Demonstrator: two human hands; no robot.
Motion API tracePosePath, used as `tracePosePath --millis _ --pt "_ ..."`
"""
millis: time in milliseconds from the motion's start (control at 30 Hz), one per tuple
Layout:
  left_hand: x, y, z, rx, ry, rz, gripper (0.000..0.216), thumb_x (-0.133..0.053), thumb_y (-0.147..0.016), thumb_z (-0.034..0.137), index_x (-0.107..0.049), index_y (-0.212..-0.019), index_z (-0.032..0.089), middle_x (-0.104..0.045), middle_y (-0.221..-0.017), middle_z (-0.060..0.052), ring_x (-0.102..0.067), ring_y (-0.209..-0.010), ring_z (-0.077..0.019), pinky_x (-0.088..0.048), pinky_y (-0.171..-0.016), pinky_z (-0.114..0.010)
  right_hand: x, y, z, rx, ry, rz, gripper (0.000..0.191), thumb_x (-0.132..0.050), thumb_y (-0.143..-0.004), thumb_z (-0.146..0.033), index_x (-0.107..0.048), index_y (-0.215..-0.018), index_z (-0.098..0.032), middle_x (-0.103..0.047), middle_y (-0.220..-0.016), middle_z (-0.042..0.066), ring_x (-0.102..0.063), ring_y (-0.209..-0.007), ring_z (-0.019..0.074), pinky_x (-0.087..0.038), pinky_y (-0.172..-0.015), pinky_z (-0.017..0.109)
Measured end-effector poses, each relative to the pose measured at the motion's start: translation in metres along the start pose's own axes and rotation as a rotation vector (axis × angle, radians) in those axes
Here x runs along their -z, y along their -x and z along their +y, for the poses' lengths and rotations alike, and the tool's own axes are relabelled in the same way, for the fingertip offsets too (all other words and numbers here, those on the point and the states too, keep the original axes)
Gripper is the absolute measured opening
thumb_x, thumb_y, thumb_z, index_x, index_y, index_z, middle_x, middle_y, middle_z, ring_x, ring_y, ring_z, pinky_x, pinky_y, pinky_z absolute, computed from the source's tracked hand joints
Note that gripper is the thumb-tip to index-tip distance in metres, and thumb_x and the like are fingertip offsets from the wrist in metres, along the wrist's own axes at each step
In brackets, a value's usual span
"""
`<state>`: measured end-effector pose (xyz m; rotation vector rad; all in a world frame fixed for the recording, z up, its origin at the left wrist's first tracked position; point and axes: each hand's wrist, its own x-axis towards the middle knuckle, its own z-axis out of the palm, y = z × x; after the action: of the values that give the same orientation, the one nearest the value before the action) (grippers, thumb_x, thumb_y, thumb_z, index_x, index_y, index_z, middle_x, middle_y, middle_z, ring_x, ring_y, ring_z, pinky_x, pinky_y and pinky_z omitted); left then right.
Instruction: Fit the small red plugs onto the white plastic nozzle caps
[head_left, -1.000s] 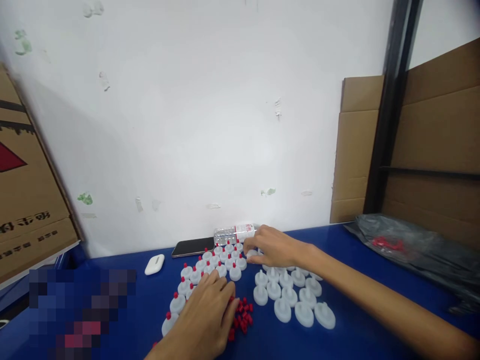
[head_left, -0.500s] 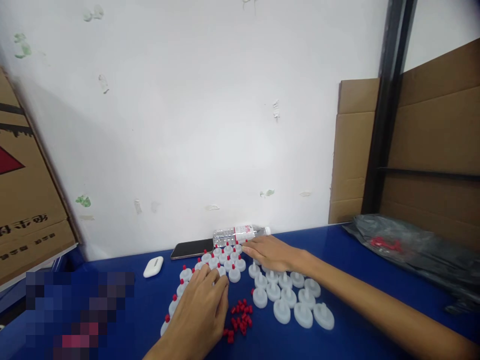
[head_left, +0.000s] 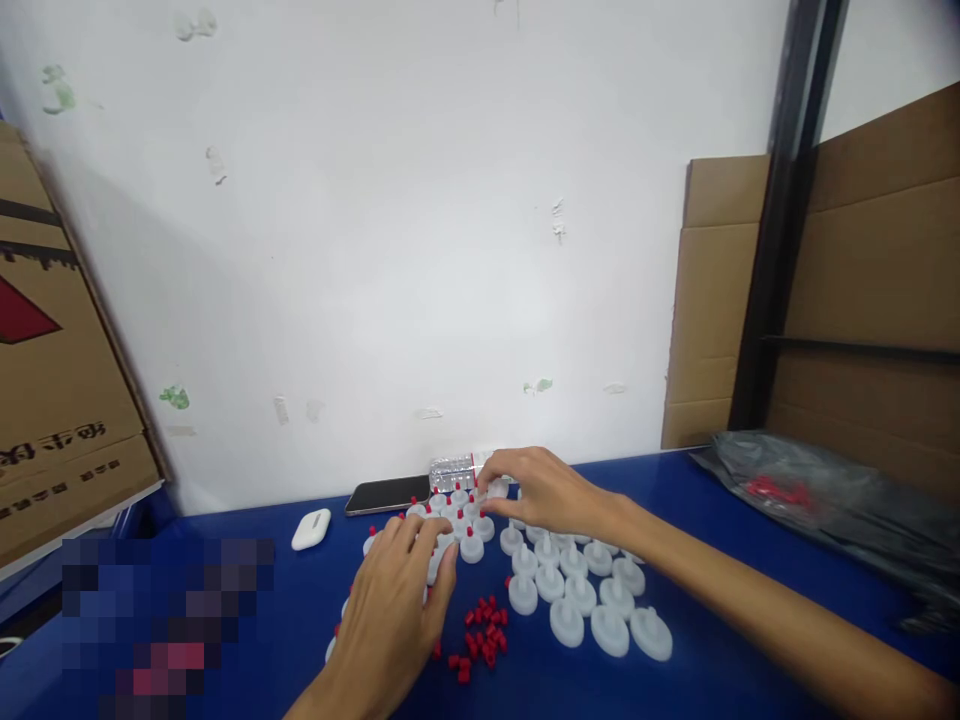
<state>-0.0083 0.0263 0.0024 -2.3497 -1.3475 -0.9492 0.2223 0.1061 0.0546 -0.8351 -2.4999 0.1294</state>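
White translucent spouted caps lie on the blue table in two groups. Those at the left and back point(head_left: 472, 547) wear small red tips; those at the right point(head_left: 568, 621) have bare spouts. My left hand point(head_left: 394, 600) reaches over the left group, thumb and fingers around a white cap point(head_left: 437, 563). Behind it, my right hand point(head_left: 551, 492) is curled, with a white cap point(head_left: 497, 489) between thumb and fingertips. The fingers partly hide both caps. Loose red tips point(head_left: 486, 632) are heaped between the groups, near my left thumb.
A phone point(head_left: 386, 494) and a clear bottle point(head_left: 452, 472) lie along the wall, the bottle partly behind my right hand. A white earbud case point(head_left: 310, 529) rests farther left. Grey plastic bags point(head_left: 817, 490) lie at the right, and a cardboard box point(head_left: 67, 400) stands at the left.
My right hand has gone from lying flat over the caps to a curled grasp on a white cap. The left hand's thumb and fingers have opened wider around a cap.
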Motion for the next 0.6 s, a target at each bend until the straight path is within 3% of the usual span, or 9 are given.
tracePosePath --millis 133,300,400,467,533,600 --pt "-0.003 0.000 -0.003 -0.026 -0.028 0.036 0.022 -0.046 -0.104 0.034 -0.058 -0.118 0.021 -0.065 -0.101 -0.008 -0.062 -0.091 -0.0282 -0.049 -0.076 -0.039 0.009 0.003 -0.026 0.079 -0.083 -0.109 0.025 -0.074 -0.090 -0.033 -0.055 -0.104 -0.024 -0.064 -0.083 -0.006 -0.052 -0.065 0.0116 -0.036 -0.062 0.025" --pt "-0.001 -0.001 -0.002 -0.066 -0.067 -0.086 0.032 -0.033 -0.106 0.026 -0.064 -0.099 0.021 -0.064 -0.090 -0.008 -0.059 -0.077 -0.0257 -0.048 -0.068 -0.038 0.012 0.006 -0.049 0.119 -0.109 -0.200 0.033 -0.077 -0.086 -0.023 -0.048 -0.103 -0.026 -0.046 -0.067 -0.011 -0.039 -0.053 0.0094 -0.028 -0.052 0.024" --pt "0.004 0.001 0.003 -0.091 0.057 -0.142 0.036 -0.030 -0.106 0.022 -0.065 -0.097 0.023 -0.067 -0.089 -0.007 -0.060 -0.080 -0.0254 -0.050 -0.073 -0.040 0.009 0.005 -0.048 0.202 -0.022 -0.217 0.021 -0.068 -0.093 -0.023 -0.049 -0.101 -0.025 -0.051 -0.072 -0.007 -0.043 -0.059 0.0107 -0.031 -0.055 0.024" --pt "0.006 0.005 0.006 -0.040 0.142 -0.101 0.033 -0.032 -0.107 0.025 -0.064 -0.099 0.025 -0.070 -0.095 -0.006 -0.062 -0.088 -0.0253 -0.052 -0.081 -0.040 0.005 0.003 -0.040 0.255 0.033 -0.212 0.006 -0.056 -0.099 -0.019 -0.052 -0.097 -0.024 -0.058 -0.081 -0.002 -0.049 -0.070 0.0130 -0.035 -0.063 0.026" --pt "0.006 0.009 0.009 0.017 0.168 -0.043 0.031 -0.035 -0.107 0.029 -0.063 -0.096 0.026 -0.071 -0.096 -0.005 -0.064 -0.092 -0.0249 -0.053 -0.085 -0.040 0.002 0.001 -0.027 0.240 0.062 -0.182 0.011 -0.050 -0.100 -0.014 -0.055 -0.094 -0.022 -0.061 -0.088 0.002 -0.052 -0.079 0.0153 -0.037 -0.071 0.028" --pt "0.005 0.011 0.011 0.008 0.154 -0.078 0.031 -0.036 -0.106 0.029 -0.061 -0.087 0.025 -0.069 -0.089 -0.004 -0.063 -0.086 -0.0244 -0.053 -0.082 -0.039 0.000 0.000 -0.012 0.172 0.080 -0.133 0.007 -0.055 -0.099 -0.016 -0.058 -0.098 -0.021 -0.063 -0.093 0.004 -0.055 -0.083 0.0170 -0.038 -0.073 0.030"
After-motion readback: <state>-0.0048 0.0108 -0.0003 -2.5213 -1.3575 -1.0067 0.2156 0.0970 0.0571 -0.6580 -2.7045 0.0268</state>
